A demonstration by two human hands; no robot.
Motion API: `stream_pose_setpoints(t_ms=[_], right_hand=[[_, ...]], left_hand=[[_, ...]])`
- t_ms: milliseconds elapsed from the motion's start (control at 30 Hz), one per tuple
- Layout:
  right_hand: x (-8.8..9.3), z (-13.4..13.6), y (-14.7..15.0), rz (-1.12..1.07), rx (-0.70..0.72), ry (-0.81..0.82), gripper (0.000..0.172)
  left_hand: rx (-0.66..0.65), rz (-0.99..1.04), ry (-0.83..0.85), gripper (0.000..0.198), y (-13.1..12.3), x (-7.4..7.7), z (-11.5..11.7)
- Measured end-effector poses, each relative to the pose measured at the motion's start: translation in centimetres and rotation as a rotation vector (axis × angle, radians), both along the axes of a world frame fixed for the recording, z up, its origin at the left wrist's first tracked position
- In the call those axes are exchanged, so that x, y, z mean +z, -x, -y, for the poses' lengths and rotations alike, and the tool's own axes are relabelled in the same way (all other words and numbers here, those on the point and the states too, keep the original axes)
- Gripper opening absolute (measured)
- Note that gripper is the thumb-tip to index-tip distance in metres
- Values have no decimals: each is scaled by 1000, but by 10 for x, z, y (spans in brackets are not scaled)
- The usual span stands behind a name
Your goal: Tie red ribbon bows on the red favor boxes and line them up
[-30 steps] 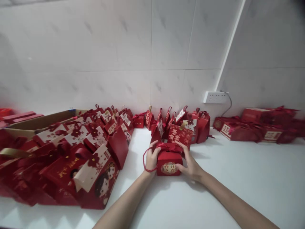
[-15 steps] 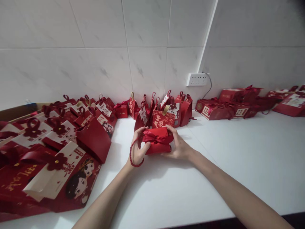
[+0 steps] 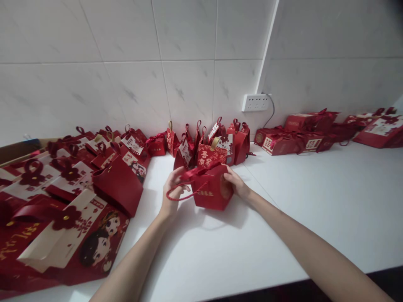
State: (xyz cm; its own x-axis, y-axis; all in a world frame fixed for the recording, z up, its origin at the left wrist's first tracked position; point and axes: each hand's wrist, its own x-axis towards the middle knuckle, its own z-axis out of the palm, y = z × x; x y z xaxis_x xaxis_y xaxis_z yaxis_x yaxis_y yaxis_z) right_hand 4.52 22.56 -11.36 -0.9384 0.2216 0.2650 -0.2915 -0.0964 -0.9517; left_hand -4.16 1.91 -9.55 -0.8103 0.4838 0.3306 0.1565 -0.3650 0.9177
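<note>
A red gift box (image 3: pixel 208 191) with faint gold lettering on its front and a red ribbon bow (image 3: pixel 201 170) on top is in front of me, slightly tilted. My right hand (image 3: pixel 236 183) grips its right side, the thumb on the side panel and the other fingers partly hidden behind. Beside the box's left edge, my left hand (image 3: pixel 173 189) has its thumb and fingers apart, fingertips close to the ribbon. A twisted red rope handle (image 3: pixel 179 198) loops out from the box across that hand. Whether the left fingertips press on the box is unclear.
Small red gift bags (image 3: pixel 212 157) stand behind the box near the tiled wall. A crowd of larger red bags (image 3: pixel 119 180) covers the left side. Ribboned red boxes (image 3: pixel 285 144) are stacked at the back right, below a white wall socket (image 3: pixel 255 102).
The box has been turned, so its lettered front now faces me and the bow is on top. The left thumb has come off it, and the view has shifted slightly.
</note>
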Motion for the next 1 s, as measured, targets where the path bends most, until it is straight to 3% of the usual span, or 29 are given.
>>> stream_pose_setpoints(t_ms=[100,200,333,533,667,833,1000], right_hand=[[5,-3,2,50,-178,-90,62],[11,-3,3,66,-285,-156,50],[21,-3,-3,79,-230,-213,46],[43,-7,-19,58,70,-431,50],[47,-8,-23,76,233,-576,53],[44,-3,-21,87,119,-564,39],[55,3,-26,20,-15,-597,34]], left_hand=[[54,50,24,51,3,2,3],[132,59,76,38,4,0,1],[125,42,111,35,0,-4,-6],[0,-19,223,38,-9,-4,-8],[-61,-21,223,32,-12,1,-5],[-122,-49,226,33,-17,7,-1],[-20,-213,220,27,-20,13,-1]])
